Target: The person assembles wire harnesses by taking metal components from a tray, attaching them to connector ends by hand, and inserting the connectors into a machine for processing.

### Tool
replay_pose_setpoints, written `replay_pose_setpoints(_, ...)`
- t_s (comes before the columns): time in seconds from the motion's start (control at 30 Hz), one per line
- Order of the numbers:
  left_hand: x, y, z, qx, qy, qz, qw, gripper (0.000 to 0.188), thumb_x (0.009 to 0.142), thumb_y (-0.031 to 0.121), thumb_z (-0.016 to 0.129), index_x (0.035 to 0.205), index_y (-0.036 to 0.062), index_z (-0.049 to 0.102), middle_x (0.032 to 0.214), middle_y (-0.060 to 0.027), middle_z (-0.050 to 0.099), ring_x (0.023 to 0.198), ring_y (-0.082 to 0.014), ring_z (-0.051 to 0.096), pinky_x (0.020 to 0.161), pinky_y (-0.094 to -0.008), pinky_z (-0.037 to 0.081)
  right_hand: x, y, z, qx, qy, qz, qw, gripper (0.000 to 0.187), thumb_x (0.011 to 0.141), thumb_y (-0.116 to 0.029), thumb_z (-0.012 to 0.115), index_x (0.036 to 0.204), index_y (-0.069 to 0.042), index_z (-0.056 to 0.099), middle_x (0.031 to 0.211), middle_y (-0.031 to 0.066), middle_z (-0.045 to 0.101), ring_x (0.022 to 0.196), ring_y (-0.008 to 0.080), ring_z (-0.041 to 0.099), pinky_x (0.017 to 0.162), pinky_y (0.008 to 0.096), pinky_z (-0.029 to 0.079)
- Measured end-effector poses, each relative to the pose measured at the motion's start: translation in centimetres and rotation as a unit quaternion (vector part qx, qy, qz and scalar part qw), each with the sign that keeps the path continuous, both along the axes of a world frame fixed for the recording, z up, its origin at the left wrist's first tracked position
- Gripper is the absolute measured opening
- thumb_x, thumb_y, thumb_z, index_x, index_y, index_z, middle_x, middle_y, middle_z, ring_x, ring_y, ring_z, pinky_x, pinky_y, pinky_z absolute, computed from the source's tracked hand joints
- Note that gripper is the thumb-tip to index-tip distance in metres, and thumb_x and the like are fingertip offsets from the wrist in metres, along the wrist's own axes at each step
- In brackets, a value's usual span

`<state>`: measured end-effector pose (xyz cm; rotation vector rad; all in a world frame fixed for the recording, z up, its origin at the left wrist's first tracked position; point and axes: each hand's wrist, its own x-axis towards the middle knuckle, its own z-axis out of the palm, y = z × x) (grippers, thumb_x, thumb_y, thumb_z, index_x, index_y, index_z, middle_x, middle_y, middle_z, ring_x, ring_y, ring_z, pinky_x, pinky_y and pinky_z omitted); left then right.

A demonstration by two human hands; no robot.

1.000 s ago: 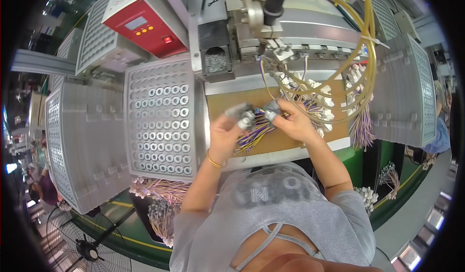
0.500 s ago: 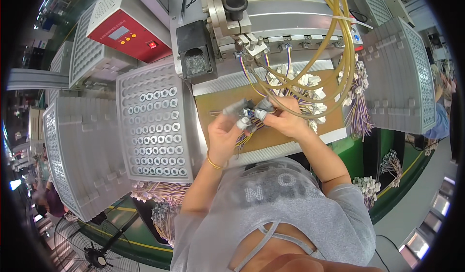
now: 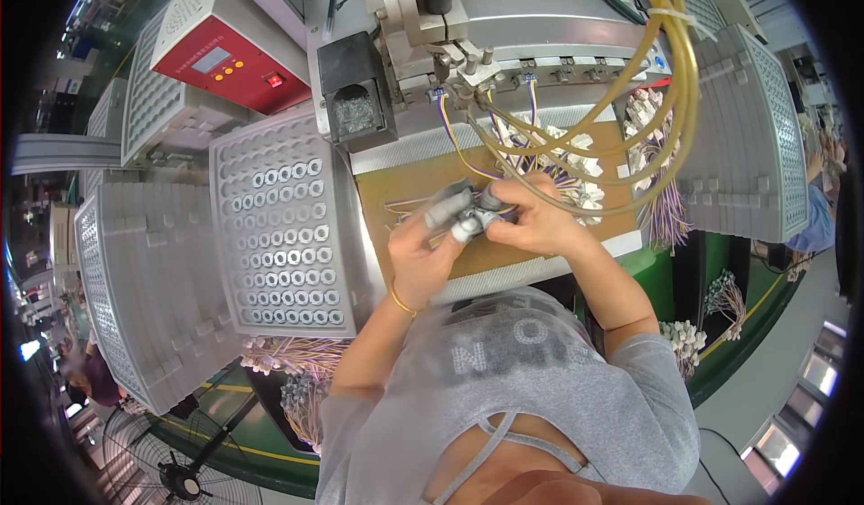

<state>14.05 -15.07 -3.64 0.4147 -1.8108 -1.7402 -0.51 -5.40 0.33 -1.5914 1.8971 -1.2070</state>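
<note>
Tray: gry plastic tray (image 3: 338, 208), rows of nut-shaped metal pcs (image 3: 288, 257).
L hand (image 3: 425, 242): fingers w/ covers, tips up against R's; grip hidden, can't tell.
Wires: purple-yel wires (image 3: 502, 203) betw. hands, above brn desk (image 3: 486, 255).
R hand (image 3: 538, 221): fingers pinching wires.
Pile: wht connectors (image 3: 587, 165), just beyond R hand.

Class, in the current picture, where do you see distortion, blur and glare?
Head view: the fisheye lens bows the stacked trays at left and leaves black corners; head view: the left hand and its grey fingertip covers look smeared, the right hand crisper; head view: ring-shaped metal parts in the grey tray glint; head view: a bright patch near the left rim burns out.
</note>
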Motion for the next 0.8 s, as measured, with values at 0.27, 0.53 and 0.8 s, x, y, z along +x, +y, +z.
replay_pose_setpoints(0.27,-1.4,-0.1,0.5,0.371,0.03,0.009,0.928,0.02,0.081,0.003,0.052,0.1,0.0004,0.057,0.091,-0.0067,0.061,0.066,-0.0105,0.056,0.052,-0.0193,0.043,1.8,-0.8,0.5,0.08,-0.316,-0.101,0.94,0.011,0.07,-0.007,0.054,0.079,-0.001,0.056,0.062,-0.0006,0.054,0.056,0.0046,0.047,0.049,0.0213,0.038)
replay_pose_setpoints(0.53,-3.3,1.3,-1.2,0.182,0.039,-0.027,0.982,0.036,0.079,0.01,0.058,0.112,-0.0005,0.05,0.101,-0.0104,0.057,0.078,-0.0143,0.056,0.062,-0.0268,0.045,-0.5,0.6,-1.4,0.007,-0.273,-0.142,0.952,0.015,0.076,-0.012,0.058,0.085,0.0,0.057,0.073,0.0026,0.059,0.069,0.0064,0.053,0.058,0.0206,0.042)
replay_pose_setpoints(0.8,-2.7,-0.4,-5.1,-0.266,-0.134,-0.032,0.954,0.017,0.067,0.007,0.064,0.084,0.0046,0.064,0.079,-0.009,0.06,0.066,-0.0255,0.052,0.062,-0.0315,0.042,-6.6,1.0,-2.3,-0.262,-0.406,-0.407,0.775,0.005,0.074,-0.006,0.055,0.074,-0.002,0.056,0.063,0.0008,0.054,0.045,0.0045,0.043,0.039,0.019,0.034)
